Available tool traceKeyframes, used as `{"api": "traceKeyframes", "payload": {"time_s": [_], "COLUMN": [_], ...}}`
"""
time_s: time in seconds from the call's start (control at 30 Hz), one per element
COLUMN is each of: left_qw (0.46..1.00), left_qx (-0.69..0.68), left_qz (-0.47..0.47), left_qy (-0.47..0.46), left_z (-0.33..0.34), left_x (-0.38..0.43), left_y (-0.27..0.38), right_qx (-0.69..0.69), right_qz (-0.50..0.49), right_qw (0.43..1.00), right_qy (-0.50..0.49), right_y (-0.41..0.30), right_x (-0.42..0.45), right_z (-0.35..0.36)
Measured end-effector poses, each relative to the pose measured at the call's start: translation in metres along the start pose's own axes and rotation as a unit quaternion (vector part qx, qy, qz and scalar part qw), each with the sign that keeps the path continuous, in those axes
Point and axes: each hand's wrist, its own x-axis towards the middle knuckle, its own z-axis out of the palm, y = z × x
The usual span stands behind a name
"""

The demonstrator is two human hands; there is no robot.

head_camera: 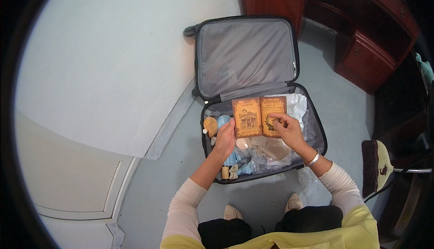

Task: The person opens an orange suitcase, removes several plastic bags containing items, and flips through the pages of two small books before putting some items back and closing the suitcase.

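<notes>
An unfolded booklet (248,118) with orange-brown, printed pages is above the packed half of an open suitcase (323,140). My left hand (225,138) grips the booklet's left edge, thumb on top. Over the right-hand page is my right hand (288,130), its index finger and thumb bent close to the paper; whether they pinch a page cannot be made out. Beneath the booklet, clear plastic bags (259,159) and a white plastic bag (300,108) fill much of the case. A yellow-orange item (210,126), light-blue items (233,159) and a small tan cylinder (225,172) lie along its left side.
The suitcase's lid (245,55), lined in grey, leans back near a white wall (112,62). Dark red wooden furniture (364,59) stands at the upper right. A brush (376,167) with dark bristles lies at the right. My shoes (232,212) are on the grey floor (152,188).
</notes>
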Motion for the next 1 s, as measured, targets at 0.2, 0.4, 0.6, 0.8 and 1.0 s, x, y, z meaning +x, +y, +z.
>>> {"api": "traceKeyframes", "payload": {"time_s": [0.2, 0.4, 0.6, 0.8, 1.0], "left_qw": [1.000, 1.000, 1.000, 1.000, 1.000], "left_qx": [-0.001, -0.010, -0.012, -0.003, -0.006], "left_qz": [-0.003, 0.005, -0.001, -0.009, -0.009], "left_qy": [0.010, -0.006, -0.011, 0.003, 0.006], "left_z": [0.005, 0.004, 0.002, 0.004, -0.001], "left_x": [-0.003, -0.004, -0.004, -0.004, -0.002], "left_y": [0.002, 0.002, 0.002, 0.002, -0.001], "right_qx": [-0.007, 0.023, 0.017, 0.017, 0.008], "right_qz": [-0.005, 0.006, 0.022, 0.010, 0.030], "right_qw": [1.000, 1.000, 1.000, 1.000, 0.999], "right_qy": [-0.003, 0.004, -0.007, -0.009, -0.011], "right_y": [0.000, 0.004, 0.004, 0.006, 0.003], "right_x": [0.000, 0.000, 0.000, 0.000, -0.001], "right_z": [-0.003, -0.001, -0.003, -0.005, -0.005]}}
